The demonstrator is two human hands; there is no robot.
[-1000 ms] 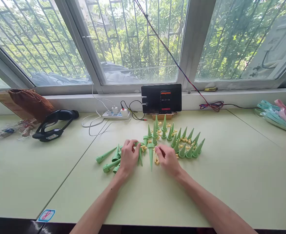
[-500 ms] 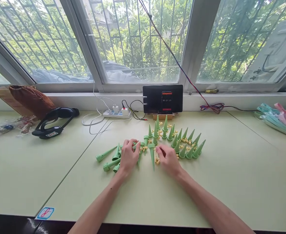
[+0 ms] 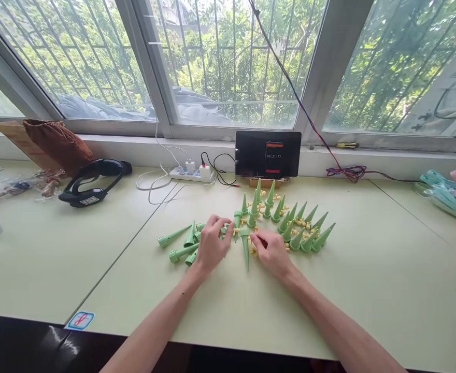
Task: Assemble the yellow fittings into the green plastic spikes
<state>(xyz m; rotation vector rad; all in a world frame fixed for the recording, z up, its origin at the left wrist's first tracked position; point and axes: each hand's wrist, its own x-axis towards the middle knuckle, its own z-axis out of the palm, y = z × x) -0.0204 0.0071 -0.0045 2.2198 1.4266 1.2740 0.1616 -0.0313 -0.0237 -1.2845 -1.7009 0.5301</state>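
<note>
My left hand (image 3: 214,243) has its fingers curled around the capped end of a green plastic watering spike (image 3: 224,230), most of it hidden by the hand. A small yellow valve (image 3: 236,232) sticks out beside the thumb. My right hand (image 3: 272,253) is closed, thumb and forefinger pinched at a small yellow part by the cap of another green spike (image 3: 245,249), which points down toward me. The fingers hide much of that part. Left of my left hand several loose green spikes (image 3: 177,254) lie in a pile.
Several green spikes (image 3: 308,241) stand point-up behind and right of my hands, with yellow valves (image 3: 301,223) among them. A tablet (image 3: 268,154) showing a timer leans at the back. A power strip (image 3: 191,173), black headset (image 3: 94,181), cable bundle (image 3: 346,172) and bagged straps (image 3: 451,191) line the table.
The view has tilted down and shifted slightly left. My left hand has turned a little, and the spike tip below it no longer shows. My right hand keeps its pinch beside the spike.
</note>
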